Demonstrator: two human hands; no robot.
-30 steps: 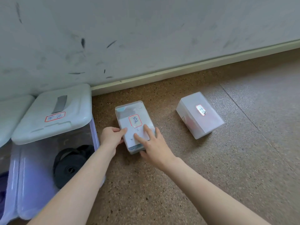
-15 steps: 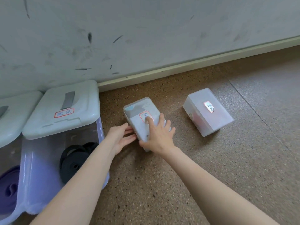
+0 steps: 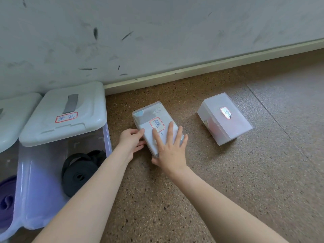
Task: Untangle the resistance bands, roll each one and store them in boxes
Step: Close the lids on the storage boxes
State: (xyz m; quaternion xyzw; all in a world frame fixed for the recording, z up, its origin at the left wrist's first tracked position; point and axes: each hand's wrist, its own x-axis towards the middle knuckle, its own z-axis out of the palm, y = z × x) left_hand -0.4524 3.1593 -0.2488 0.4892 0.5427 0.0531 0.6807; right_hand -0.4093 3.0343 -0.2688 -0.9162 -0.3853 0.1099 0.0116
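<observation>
Pressing flat right hand [image 3: 171, 151] atop small box [image 3: 154, 118], left hand [image 3: 131, 141] grip grasping its side

Both forearms are bare from the bottom edge of the view up to the wrists, with no sleeve showing. The left hand [image 3: 130, 140] and the right hand [image 3: 171, 151] are bare too: no glove, ring, watch or bracelet shows.
</observation>
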